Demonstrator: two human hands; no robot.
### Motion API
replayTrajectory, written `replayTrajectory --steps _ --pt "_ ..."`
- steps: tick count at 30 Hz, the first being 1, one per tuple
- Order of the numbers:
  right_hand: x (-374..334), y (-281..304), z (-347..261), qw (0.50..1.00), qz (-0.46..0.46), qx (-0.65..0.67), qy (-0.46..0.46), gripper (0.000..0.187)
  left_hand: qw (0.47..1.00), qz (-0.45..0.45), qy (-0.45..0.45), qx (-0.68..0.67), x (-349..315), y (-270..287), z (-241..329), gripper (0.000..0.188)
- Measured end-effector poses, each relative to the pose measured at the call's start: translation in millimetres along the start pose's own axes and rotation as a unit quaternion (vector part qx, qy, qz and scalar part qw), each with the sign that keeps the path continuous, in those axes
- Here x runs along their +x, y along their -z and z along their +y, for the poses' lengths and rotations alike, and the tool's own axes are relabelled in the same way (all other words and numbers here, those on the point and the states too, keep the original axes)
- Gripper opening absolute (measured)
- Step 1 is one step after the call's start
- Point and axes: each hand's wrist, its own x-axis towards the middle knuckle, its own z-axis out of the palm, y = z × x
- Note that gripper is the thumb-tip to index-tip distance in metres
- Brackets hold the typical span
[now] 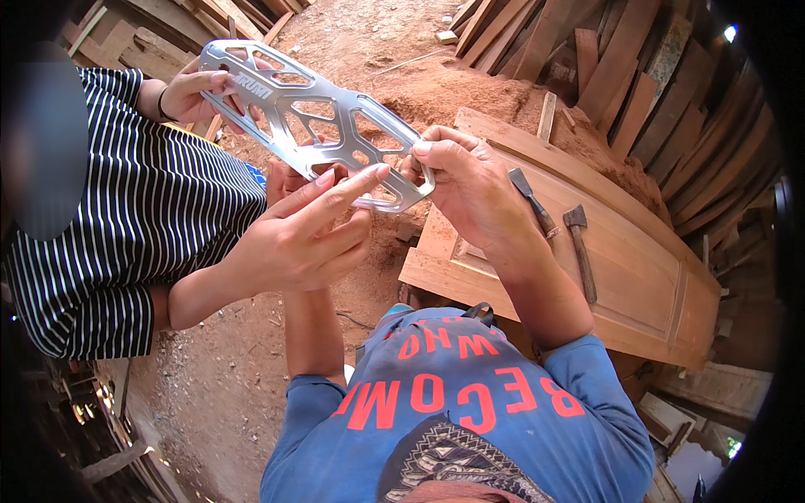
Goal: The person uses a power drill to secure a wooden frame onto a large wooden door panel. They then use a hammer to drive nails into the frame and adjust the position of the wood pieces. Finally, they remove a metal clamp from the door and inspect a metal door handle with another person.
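Observation:
A silver openwork metal plate with rounded cutouts is held up in front of me, tilted down to the right. My right hand pinches its lower right end between thumb and fingers. Below the plate's middle, my left hand is mostly hidden behind a co-worker's hand; part of it shows under the edge, with fingers through a cutout, gripping the plate. That co-worker's hand has its fingers stretched along the lower edge. The co-worker's other hand grips the upper left end.
A person in a striped shirt stands close on my left. To my right lies a panelled wooden door bearing a chisel and a small hatchet. Planks lean behind heaped sawdust.

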Motion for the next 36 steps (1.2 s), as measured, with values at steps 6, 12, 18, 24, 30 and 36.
replayTrajectory --steps 6,12,18,24,30,36 --pt "-0.2 5.7 1.7 1.0 -0.001 0.0 -0.009 0.01 0.978 0.152 -0.093 0.105 15.0 -40.7 -5.4 0.056" --pt "0.8 12.4 2.8 1.0 0.004 0.002 -0.01 0.011 0.996 0.052 -0.044 0.05 33.4 -60.9 -14.9 0.047" --pt "1.2 15.8 4.0 1.0 -0.003 -0.002 -0.022 0.01 0.996 0.073 0.046 -0.021 44.1 -67.5 -19.4 0.051" --pt "2.7 17.1 5.7 1.0 0.002 -0.014 -0.028 0.01 0.975 0.182 -0.073 0.103 36.0 -44.0 -12.8 0.039" --pt "3.5 17.1 4.5 0.998 0.004 -0.044 -0.037 0.011 0.92 0.266 -0.179 0.225 50.0 -80.6 -12.9 0.027" --pt "-0.1 10.9 4.0 0.995 0.007 -0.097 -0.012 0.02 0.896 0.254 -0.238 0.274 55.7 -78.4 -1.2 0.019"
